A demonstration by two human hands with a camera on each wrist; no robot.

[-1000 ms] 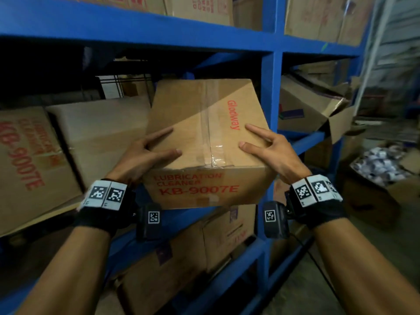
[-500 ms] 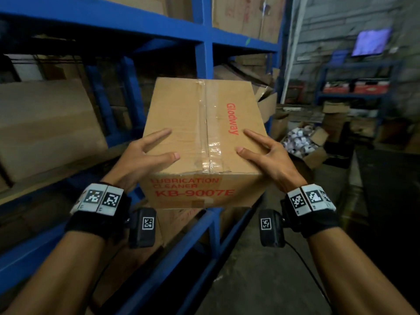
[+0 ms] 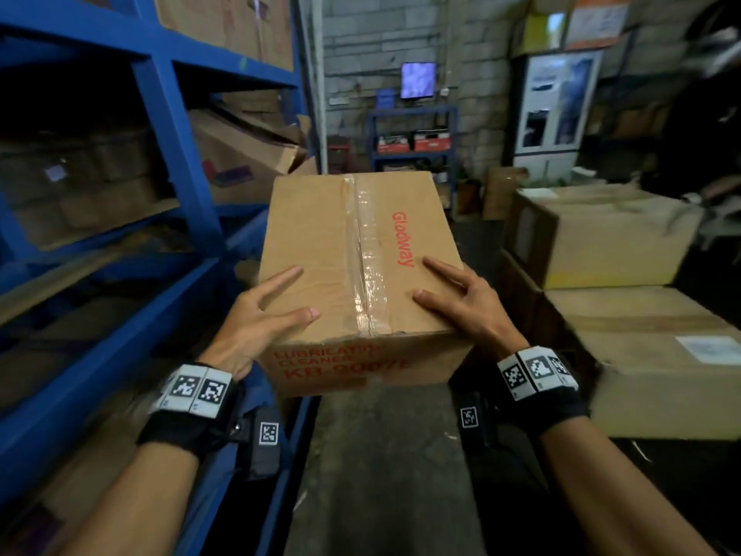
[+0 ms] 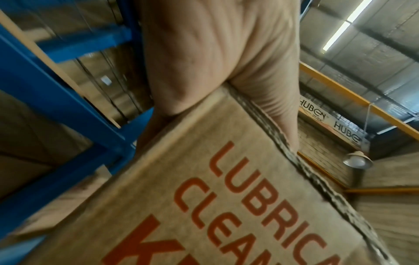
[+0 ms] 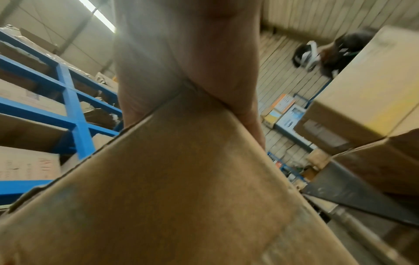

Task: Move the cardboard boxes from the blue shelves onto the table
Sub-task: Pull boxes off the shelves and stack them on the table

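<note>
Cardboard box (image 3: 353, 250) is now clear of the blue shelves (image 3: 176, 162); a second ago it sat in front of the shelf bay, half a second ago level with the upright. It now hangs over the aisle floor (image 3: 385, 455), shelves off to its left. Stacked cartons (image 3: 641, 347) have come into sight at right. Left hand (image 3: 256, 319) and right hand (image 3: 469, 302) have travelled with the box.

Left hand (image 3: 256, 323) and right hand (image 3: 471, 305) outstretched, thumbs on top, fingers wrapped
</note>
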